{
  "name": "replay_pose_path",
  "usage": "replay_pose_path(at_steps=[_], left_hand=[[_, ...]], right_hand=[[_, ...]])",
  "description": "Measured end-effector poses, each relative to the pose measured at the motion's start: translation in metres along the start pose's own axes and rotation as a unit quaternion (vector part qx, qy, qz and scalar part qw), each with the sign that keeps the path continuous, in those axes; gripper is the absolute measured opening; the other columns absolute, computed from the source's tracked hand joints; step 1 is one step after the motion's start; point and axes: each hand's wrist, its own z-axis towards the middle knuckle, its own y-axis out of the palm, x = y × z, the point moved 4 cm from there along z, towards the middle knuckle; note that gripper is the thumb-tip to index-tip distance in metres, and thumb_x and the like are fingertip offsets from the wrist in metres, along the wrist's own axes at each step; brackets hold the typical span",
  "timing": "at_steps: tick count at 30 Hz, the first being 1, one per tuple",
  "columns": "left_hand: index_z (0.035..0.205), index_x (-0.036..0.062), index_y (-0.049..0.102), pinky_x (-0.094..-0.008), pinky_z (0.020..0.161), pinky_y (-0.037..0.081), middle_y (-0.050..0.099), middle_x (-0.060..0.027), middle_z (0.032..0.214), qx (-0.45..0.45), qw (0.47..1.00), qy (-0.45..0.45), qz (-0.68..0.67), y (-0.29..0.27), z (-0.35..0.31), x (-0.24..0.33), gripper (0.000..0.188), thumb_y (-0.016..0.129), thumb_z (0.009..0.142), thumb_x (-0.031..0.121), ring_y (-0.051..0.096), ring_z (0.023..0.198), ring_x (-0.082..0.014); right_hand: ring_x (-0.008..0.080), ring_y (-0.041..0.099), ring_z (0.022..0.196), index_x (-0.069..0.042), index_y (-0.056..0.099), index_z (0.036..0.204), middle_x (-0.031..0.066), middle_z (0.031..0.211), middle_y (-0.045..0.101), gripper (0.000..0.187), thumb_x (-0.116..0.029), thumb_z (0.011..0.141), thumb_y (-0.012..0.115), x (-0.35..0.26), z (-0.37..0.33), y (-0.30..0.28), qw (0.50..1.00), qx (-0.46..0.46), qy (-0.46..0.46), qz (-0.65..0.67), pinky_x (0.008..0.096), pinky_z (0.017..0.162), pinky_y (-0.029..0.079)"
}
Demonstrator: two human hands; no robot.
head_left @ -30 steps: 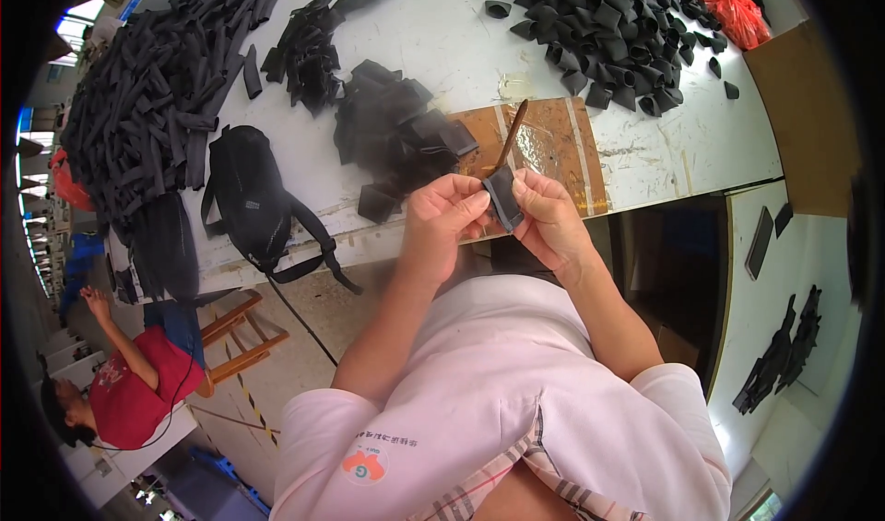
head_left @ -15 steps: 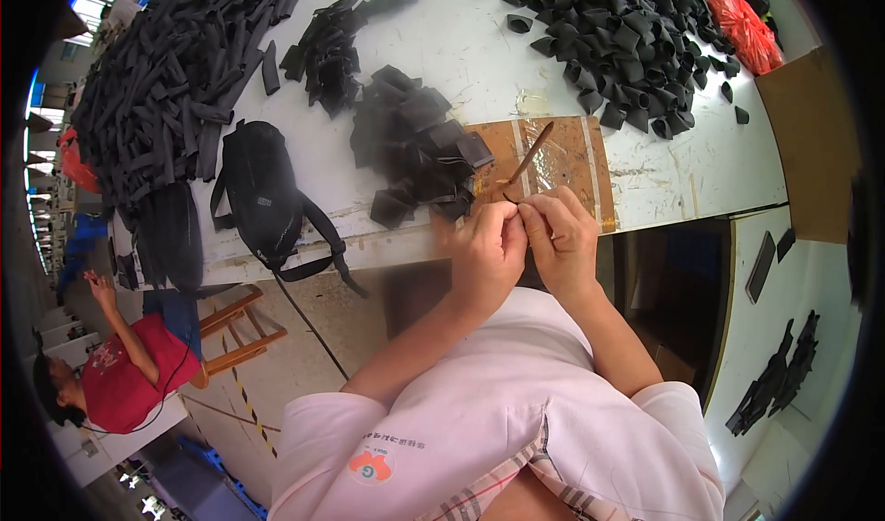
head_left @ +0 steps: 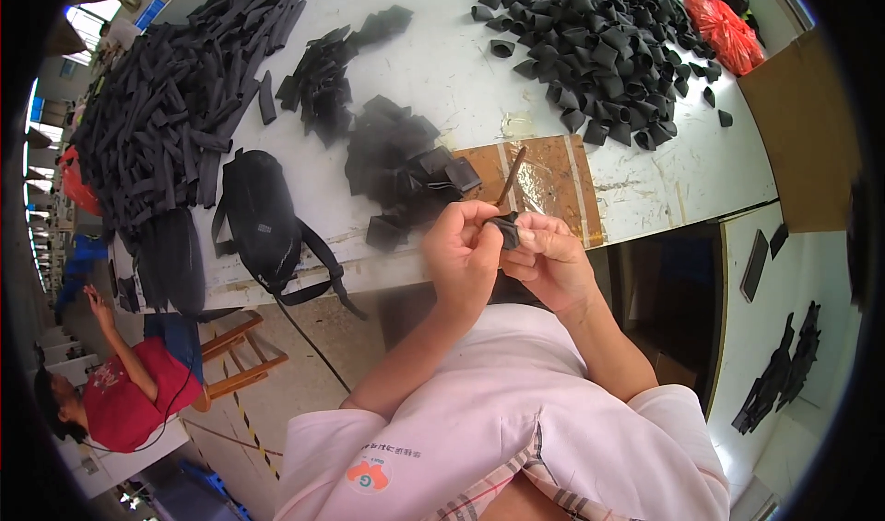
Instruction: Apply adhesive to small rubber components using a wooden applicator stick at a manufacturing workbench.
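Above the table's front edge, my left hand (head_left: pixel 466 258) and my right hand (head_left: pixel 556 261) meet, each closed on a small piece of black fabric (head_left: pixel 504 233). It looks folded or curled, and the fingers hide part of it. Just beyond the hands lies a brown cardboard sheet (head_left: pixel 560 175) taped to the table. A thin brown stick-like tool (head_left: pixel 513 174) slants up over this sheet, its lower end hidden by my left hand. Left of the sheet is a loose heap of flat black fabric pieces (head_left: pixel 396 157).
Small black fabric loops (head_left: pixel 613 51) are piled at the far right, beside a red plastic bag (head_left: pixel 724 34). Black strips (head_left: pixel 152 106) fill the far left. A black strapped pouch (head_left: pixel 261 221) lies nearer. A cardboard box (head_left: pixel 802 129) borders the right; a person in red (head_left: pixel 138 383) sits at left.
The black piece, barely visible between my fingertips before, now shows more fully in both hands. My hands have come slightly down and left, and the view has shifted a little.
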Motion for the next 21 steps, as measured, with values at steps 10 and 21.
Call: replay_pose_path(at_steps=[10,21], left_hand=[[0.094,-0.001,0.053,-0.0175,0.03,0.023,0.057,-0.0083,0.07,-0.191,0.732,-0.33,-0.565,0.028,0.037,0.046,0.015,0.044,0.083,0.002,0.027,0.029,-0.0042],[0.104,0.0007,0.054,-0.0246,0.071,0.043,0.057,-0.0052,0.088,-0.106,0.942,0.263,0.182,0.017,0.05,0.064,0.025,0.056,0.079,0.002,0.055,0.079,-0.0143]], right_hand=[[0.001,0.035,0.053,-0.007,0.05,0.07,-0.005,0.062,0.044,0.027,-0.028,0.087,0.053,-0.082,0.029,0.062,0.918,-0.008,-0.119,-0.377,0.0153,0.044,0.027],[0.0116,0.047,0.06,0.001,0.055,0.082,0.0043,0.068,0.049,0.031,-0.03,0.085,0.055,-0.079,0.021,0.052,0.754,0.072,-0.326,-0.566,0.0254,0.053,0.04]])
